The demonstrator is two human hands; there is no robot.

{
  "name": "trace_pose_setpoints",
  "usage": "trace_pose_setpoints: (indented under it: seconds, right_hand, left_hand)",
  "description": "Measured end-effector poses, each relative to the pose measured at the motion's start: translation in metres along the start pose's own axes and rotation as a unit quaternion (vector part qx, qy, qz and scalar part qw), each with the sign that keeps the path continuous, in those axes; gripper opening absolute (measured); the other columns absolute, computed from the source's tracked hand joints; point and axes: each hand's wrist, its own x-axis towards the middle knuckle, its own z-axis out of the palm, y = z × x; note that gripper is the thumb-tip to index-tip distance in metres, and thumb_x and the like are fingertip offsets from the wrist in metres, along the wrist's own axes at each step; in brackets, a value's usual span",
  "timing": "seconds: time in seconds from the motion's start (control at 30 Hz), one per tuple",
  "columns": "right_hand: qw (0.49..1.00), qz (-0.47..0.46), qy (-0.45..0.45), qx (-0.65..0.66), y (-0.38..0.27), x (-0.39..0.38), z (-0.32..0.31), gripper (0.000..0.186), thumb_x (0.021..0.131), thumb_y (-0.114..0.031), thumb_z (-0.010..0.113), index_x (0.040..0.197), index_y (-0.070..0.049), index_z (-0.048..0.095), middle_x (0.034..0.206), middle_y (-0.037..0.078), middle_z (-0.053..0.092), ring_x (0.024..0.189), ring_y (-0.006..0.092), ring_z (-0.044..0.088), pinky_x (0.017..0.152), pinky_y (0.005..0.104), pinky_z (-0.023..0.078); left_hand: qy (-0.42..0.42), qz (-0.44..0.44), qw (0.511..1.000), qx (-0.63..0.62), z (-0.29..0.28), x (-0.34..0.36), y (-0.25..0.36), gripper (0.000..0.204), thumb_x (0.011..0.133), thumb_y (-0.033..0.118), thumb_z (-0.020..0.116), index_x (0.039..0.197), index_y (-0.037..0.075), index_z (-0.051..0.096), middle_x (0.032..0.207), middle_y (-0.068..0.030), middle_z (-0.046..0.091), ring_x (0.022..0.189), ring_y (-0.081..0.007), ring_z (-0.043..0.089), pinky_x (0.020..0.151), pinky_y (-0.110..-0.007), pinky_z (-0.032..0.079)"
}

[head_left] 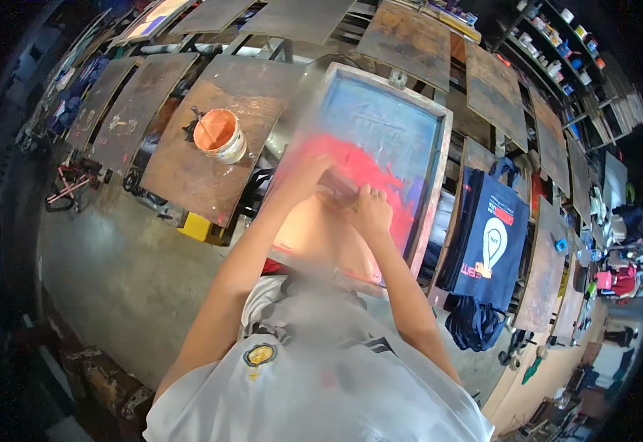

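My left hand (308,175) and my right hand (371,210) grip a squeegee (340,184) held crosswise over a screen printing frame (444,140). The screen has a light blue upper part, a broad patch of red-pink ink (395,169) around the squeegee and a pale orange area (321,236) lower down. The squeegee is partly hidden by my fingers and slightly blurred, and so is the screen's left side.
A bucket (230,147) of orange ink, with a stick in it, stands on a stained board (181,184) at the left. Dark printed bags (483,228) lie right of the frame. More boards (494,96) surround it; shelves (553,44) of containers are at upper right.
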Motion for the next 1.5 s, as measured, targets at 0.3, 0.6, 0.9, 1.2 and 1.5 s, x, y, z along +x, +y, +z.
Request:
trace_pose_setpoints:
  seconds: [0.3,0.6,0.9,1.2,1.5]
  right_hand:
    - [0.991,-0.126,-0.042,-0.011,-0.051,0.028,0.040,0.051,0.071,-0.028,0.078,0.112,-0.006,0.057,0.108,0.012,0.064,0.108,0.0297,0.059,0.087,0.0483,0.050]
    - [0.979,-0.196,-0.037,-0.031,-0.058,0.021,0.030,0.052,0.066,-0.023,0.081,0.111,-0.009,0.058,0.108,0.010,0.065,0.107,0.0268,0.059,0.086,0.0451,0.050]
    - [0.984,-0.178,0.005,-0.029,-0.043,-0.036,0.023,0.021,0.082,-0.017,0.064,0.102,-0.011,0.063,0.102,0.007,0.064,0.107,0.0244,0.059,0.089,0.0438,0.049]
    - [0.991,0.015,-0.122,0.049,0.036,-0.097,-0.031,0.037,0.077,-0.031,0.070,0.101,-0.005,0.058,0.085,0.018,0.070,0.081,0.0378,0.070,0.068,0.0488,0.056]
    - [0.959,0.209,-0.041,0.184,0.023,-0.131,-0.001,0.051,0.081,-0.037,0.070,0.103,0.003,0.048,0.079,0.028,0.066,0.078,0.0444,0.067,0.070,0.0540,0.053]
  left_hand:
    - [0.086,-0.157,0.979,0.094,-0.029,-0.096,-0.001,0.063,0.063,0.024,0.087,0.116,0.008,0.058,0.116,-0.0100,0.058,0.107,-0.0347,0.053,0.092,-0.045,0.043]
    - [0.144,-0.220,0.961,0.089,-0.032,-0.115,0.033,0.064,0.062,0.021,0.087,0.117,0.005,0.056,0.109,-0.0139,0.056,0.101,-0.0372,0.054,0.087,-0.045,0.045]
    - [0.133,-0.161,0.972,0.108,-0.022,-0.129,0.057,0.058,0.067,0.027,0.084,0.112,0.004,0.056,0.105,-0.0139,0.056,0.097,-0.0386,0.052,0.085,-0.046,0.044]
    - [-0.067,0.083,0.993,0.054,0.030,-0.017,0.073,0.059,0.064,0.028,0.085,0.114,0.012,0.059,0.117,-0.0065,0.059,0.115,-0.0281,0.053,0.099,-0.044,0.042]
    - [-0.295,0.202,0.932,0.057,0.046,0.058,0.100,0.058,0.059,0.011,0.085,0.111,0.017,0.061,0.114,0.0022,0.060,0.114,-0.0235,0.054,0.098,-0.044,0.043]
